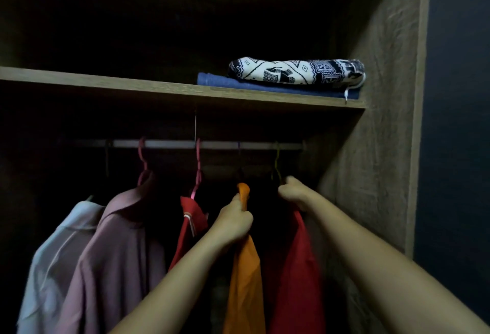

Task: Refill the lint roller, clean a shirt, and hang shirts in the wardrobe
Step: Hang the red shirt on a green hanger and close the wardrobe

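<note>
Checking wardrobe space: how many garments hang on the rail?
5: pale shirt far left, mauve shirt next, red top centre, orange shirt, red shirt far right. Darkness may hide more.

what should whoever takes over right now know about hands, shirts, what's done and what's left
Left hand grips the orange shirt near its top.
Right hand grips the top of the red shirt, under a yellow hanger hooked on the rail.
Also on the rail: white shirt, pink shirt, striped shirt.
Done: five shirts look hung; the orange one's hook is too dim to confirm.
Left: let go of both and check they hang straight. Lint roller is not in view, so refill and cleaning cannot be judged.
</note>
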Tool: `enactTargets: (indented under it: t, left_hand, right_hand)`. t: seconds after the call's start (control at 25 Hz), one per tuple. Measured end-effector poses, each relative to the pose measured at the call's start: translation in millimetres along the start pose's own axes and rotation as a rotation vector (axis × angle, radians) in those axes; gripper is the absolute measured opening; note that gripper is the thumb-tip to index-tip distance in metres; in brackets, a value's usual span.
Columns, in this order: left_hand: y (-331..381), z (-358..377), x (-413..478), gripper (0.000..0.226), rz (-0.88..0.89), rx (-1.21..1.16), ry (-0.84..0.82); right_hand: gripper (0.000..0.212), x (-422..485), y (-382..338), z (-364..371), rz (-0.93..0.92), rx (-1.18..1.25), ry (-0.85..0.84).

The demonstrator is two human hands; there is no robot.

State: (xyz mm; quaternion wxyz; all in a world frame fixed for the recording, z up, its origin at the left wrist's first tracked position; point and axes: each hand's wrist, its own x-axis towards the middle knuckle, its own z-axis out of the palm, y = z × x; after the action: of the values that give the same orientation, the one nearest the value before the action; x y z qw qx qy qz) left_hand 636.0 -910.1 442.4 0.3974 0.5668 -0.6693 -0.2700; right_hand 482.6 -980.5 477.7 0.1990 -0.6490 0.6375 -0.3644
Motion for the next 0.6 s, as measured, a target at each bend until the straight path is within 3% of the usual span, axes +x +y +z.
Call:
enactTargets:
  t: [0.16, 0.36, 0.6]
  left_hand:
    - [0.9, 6.2, -2.9, 0.067, 0.002, 0.124, 0.074]
    - [6.6, 5.4, -8.5, 0.071, -0.028, 0.196, 0.024]
    - [13.4, -3.4, -30.8, 0.061, 0.135, 0.203, 0.160]
  right_hand:
    - [0.059, -17.7, 6.4, 4.7, -0.112, -0.497, 0.071]
    - [0.078, -33.4, 21.2, -1.7, -0.180, -0.507, 0.005]
    - [0.060, -76.4, 19.1, -5.3, -0.452, -0.532, 0.197]
